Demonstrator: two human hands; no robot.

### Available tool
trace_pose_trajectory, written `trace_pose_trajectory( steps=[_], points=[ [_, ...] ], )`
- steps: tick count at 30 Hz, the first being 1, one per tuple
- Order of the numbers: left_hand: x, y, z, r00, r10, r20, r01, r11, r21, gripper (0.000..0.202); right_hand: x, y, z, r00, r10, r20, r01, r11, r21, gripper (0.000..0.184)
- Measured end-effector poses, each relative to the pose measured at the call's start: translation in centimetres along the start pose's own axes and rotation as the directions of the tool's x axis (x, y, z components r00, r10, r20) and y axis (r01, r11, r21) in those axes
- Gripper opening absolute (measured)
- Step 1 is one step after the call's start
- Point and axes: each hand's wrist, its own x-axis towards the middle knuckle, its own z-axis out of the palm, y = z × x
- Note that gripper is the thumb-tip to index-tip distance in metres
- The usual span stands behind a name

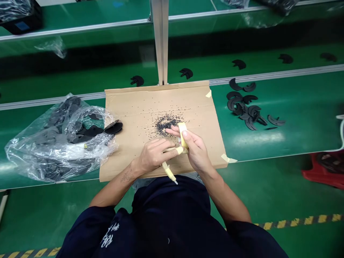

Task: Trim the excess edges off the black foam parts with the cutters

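My right hand [198, 150] is closed on a roll of yellow masking tape [182, 129], with the thumb against its side and some fingers stretched past it. Fingers curled, my left hand [154, 154] grips a slim stick wrapped in yellow tape [168, 172], whose pale tip points down toward my body. Yellow tape also covers the tip of my left thumb, which meets the roll's lower edge; I cannot tell whether it is stuck to the roll. Just beyond both hands, many tiny black bits [168, 123] lie scattered on a cardboard sheet [126, 107].
A clear plastic bag [88, 150] of black curved parts lies left of the cardboard. Loose black parts [248, 107] are heaped on the green bench [303, 96] at right. More lie along a green strip behind. A metal post [160, 43] rises behind the cardboard.
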Motion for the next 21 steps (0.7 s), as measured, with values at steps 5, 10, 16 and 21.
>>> trace_pose_trajectory(
  steps=[5, 10, 16, 21],
  points=[
    [-0.6, 0.4, 0.5, 0.999, -0.043, -0.015, 0.043, 0.999, -0.013, 0.010, 0.4, -0.3, -0.6, 0.998, 0.055, 0.007, -0.055, 0.997, 0.061, 0.048],
    [-1.5, 0.6, 0.9, 0.995, -0.084, -0.057, 0.082, 0.996, -0.037, 0.004, 1.4, -0.6, -1.8, 0.984, 0.107, 0.141, -0.131, 0.977, 0.171, 0.037],
    [-1.7, 0.5, 2.0, 0.973, -0.228, -0.046, 0.229, 0.973, 0.018, 0.010, 0.6, -1.7, -1.1, 0.995, -0.033, 0.094, 0.026, 0.997, 0.069, 0.037],
    [-1.3, 0.2, 2.3, 0.926, -0.338, -0.166, 0.339, 0.940, -0.025, 0.014, -1.5, -2.2, 0.3, 0.983, -0.178, 0.045, 0.164, 0.964, 0.210, 0.040]
  ],
)
